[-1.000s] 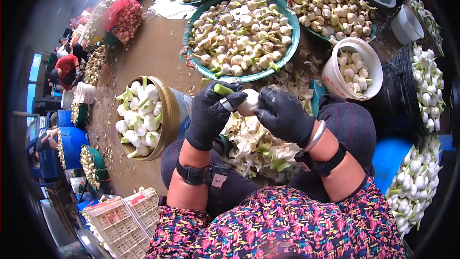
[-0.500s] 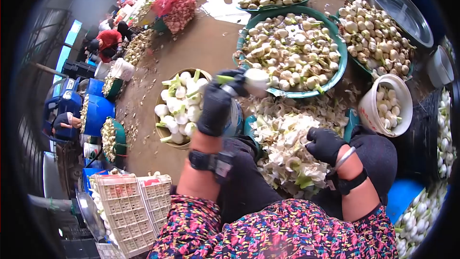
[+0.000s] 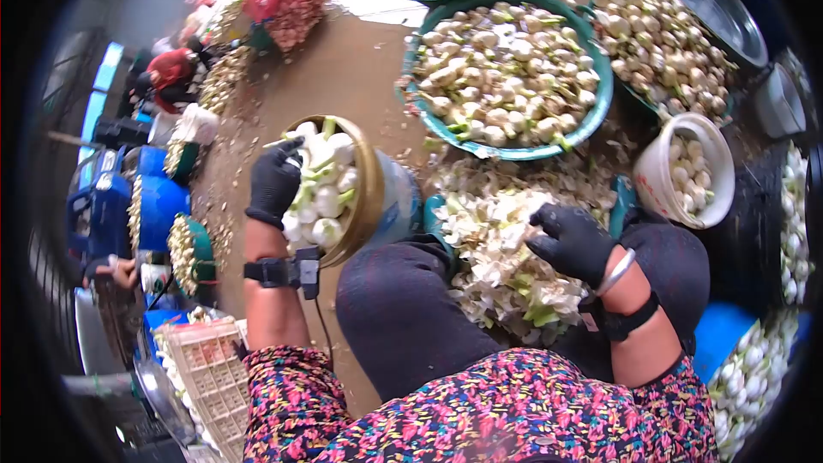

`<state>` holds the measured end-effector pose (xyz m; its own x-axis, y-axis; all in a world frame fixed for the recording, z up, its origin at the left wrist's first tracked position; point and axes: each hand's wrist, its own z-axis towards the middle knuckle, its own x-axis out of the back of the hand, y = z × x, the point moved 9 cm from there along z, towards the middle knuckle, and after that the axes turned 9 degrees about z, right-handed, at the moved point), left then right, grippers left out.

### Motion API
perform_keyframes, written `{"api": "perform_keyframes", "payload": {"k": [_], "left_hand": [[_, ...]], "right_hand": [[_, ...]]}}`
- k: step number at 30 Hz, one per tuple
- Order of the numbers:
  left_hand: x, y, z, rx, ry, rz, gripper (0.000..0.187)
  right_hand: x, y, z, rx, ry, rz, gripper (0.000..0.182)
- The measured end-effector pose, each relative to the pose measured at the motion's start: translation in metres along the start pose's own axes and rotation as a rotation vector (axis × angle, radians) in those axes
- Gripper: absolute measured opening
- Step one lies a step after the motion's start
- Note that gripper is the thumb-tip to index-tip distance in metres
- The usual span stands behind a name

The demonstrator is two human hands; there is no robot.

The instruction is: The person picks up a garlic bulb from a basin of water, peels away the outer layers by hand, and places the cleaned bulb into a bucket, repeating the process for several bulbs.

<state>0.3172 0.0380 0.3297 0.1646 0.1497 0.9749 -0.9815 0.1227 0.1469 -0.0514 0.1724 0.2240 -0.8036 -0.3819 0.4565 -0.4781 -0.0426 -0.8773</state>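
Note:
My left hand (image 3: 276, 178), in a black glove, is at the left rim of a bucket (image 3: 370, 193) filled with trimmed white garlic bulbs (image 3: 327, 201). Its fingers are bent round a garlic bulb, whose pale stem shows beside them; most of the bulb is hidden or blends with those behind. My right hand (image 3: 570, 242), gloved too, is closed above a heap of papery garlic peelings (image 3: 506, 236) between my knees. What its fingers hold, if anything, is hidden.
A large green tub (image 3: 607, 107) of untrimmed garlic stands ahead, with further heaped tubs behind and to the right. A white bucket (image 3: 724, 167) of bulbs is by my right knee. Plastic crates (image 3: 206, 369) lie at lower left. Other people work at far left.
My left hand has moved left and slightly down, carrying the garlic bulb from before the tub to the bucket. The view has shifted, and the bucket looks more tipped. My right hand stays over the peelings.

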Motion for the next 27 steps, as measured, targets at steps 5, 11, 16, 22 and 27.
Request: {"api": "perform_keyframes", "payload": {"k": [5, 11, 16, 22, 27], "left_hand": [[-0.073, 0.158, 0.041, -0.401, -0.23, -0.379, 0.022], [-0.275, 0.238, 0.048, -0.371, -0.539, -0.018, 0.042], [-0.312, 0.269, 0.067, -0.288, -0.37, 0.209, 0.037], [-0.351, 0.243, 0.108, -0.492, -0.305, -0.089, 0.023], [-0.246, 0.23, 0.088, 0.022, -0.706, -1.007, 0.035]], "right_hand": [[0.011, 0.009, 0.005, -0.033, 0.13, 0.033, 0.032], [0.019, 0.002, -0.001, -0.021, 0.138, 0.012, 0.023], [0.029, 0.011, 0.0, -0.071, 0.1, 0.024, 0.024], [0.041, 0.015, -0.003, -0.055, 0.174, 0.059, 0.025], [0.053, 0.022, -0.007, -0.12, 0.338, 0.127, 0.056]]}}
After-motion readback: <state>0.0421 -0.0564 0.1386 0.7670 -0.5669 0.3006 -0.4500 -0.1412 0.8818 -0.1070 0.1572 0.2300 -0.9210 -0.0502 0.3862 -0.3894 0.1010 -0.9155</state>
